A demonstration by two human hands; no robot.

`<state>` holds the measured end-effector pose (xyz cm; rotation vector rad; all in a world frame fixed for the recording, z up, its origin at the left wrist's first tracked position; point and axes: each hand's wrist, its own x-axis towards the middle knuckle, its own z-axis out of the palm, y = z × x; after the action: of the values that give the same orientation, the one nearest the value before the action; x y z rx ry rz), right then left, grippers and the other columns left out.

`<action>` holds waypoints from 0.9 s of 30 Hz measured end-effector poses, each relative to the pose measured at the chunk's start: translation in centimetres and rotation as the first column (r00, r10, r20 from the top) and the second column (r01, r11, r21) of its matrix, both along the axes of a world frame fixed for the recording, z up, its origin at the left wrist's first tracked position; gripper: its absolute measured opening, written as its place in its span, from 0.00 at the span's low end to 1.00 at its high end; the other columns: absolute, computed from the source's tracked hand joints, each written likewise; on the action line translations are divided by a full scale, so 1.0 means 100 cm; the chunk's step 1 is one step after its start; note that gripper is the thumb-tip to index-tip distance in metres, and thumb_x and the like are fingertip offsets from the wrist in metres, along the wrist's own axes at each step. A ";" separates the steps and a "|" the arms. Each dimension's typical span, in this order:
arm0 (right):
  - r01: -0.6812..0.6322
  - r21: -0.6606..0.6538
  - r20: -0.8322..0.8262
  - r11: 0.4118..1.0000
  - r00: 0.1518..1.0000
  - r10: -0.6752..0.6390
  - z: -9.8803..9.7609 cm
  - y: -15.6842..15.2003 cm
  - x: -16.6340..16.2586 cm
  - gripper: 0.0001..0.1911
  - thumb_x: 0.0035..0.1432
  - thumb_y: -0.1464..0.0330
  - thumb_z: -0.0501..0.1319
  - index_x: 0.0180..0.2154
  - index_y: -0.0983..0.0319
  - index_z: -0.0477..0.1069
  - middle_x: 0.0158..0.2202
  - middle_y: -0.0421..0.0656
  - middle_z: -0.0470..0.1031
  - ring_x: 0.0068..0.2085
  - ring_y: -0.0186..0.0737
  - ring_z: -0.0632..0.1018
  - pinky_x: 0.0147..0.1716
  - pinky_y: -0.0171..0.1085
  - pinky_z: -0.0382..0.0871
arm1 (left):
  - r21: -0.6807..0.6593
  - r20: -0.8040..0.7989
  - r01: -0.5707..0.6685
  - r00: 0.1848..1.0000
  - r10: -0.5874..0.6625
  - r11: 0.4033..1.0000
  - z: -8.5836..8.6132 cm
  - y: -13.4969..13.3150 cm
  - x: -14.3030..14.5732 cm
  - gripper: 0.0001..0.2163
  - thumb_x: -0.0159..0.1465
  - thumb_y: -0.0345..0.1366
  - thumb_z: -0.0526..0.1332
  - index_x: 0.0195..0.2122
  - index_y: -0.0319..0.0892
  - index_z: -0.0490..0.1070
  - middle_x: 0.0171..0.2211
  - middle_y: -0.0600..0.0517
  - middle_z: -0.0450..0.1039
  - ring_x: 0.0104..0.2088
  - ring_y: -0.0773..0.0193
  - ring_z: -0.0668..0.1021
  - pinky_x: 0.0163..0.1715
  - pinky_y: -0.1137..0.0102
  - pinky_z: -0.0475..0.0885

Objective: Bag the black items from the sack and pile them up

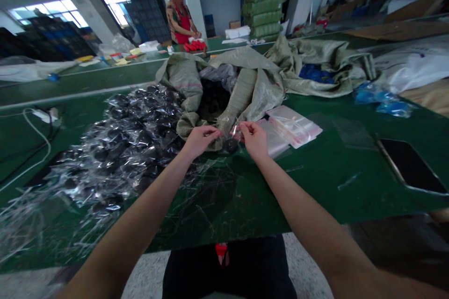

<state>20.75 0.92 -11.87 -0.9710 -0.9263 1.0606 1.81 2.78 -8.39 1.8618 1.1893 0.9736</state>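
Between my hands hangs a small clear plastic bag (231, 145) with a dark round item at its bottom. My right hand (254, 139) is closed, pinching the bag's upper right side. My left hand (202, 140) is also closed, thumb against fingers, at the bag's left edge. Just beyond them lies an open woven sack (245, 86), dark items showing inside its mouth. A large heap of bagged black items (136, 131) spreads to the left of my left hand. Beside my right hand is a stack of flat clear bags (294, 126) with pinkish edges.
A phone (410, 163) lies on the green table (315, 196) at right. Thin plastic strips litter the front and left. Another woven sack (336, 60) holds blue items, with blue bagged pieces (384, 98) nearby. White cable (44, 138) runs along the left. Across the table a person (180, 18) handles red items.
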 end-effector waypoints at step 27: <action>-0.209 -0.039 0.357 0.977 0.911 0.209 -0.019 0.015 0.023 0.12 0.42 0.64 0.72 0.30 0.61 0.77 0.33 0.42 0.82 0.35 0.38 0.80 0.47 0.43 0.75 | -0.189 0.098 -0.114 0.986 0.134 0.975 -0.034 0.013 -0.018 0.11 0.58 0.41 0.64 0.35 0.38 0.76 0.32 0.48 0.82 0.26 0.66 0.77 0.27 0.73 0.68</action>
<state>23.09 2.43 -13.80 -1.1059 -1.3566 1.0790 0.03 4.03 -11.74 1.5858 1.2949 0.9859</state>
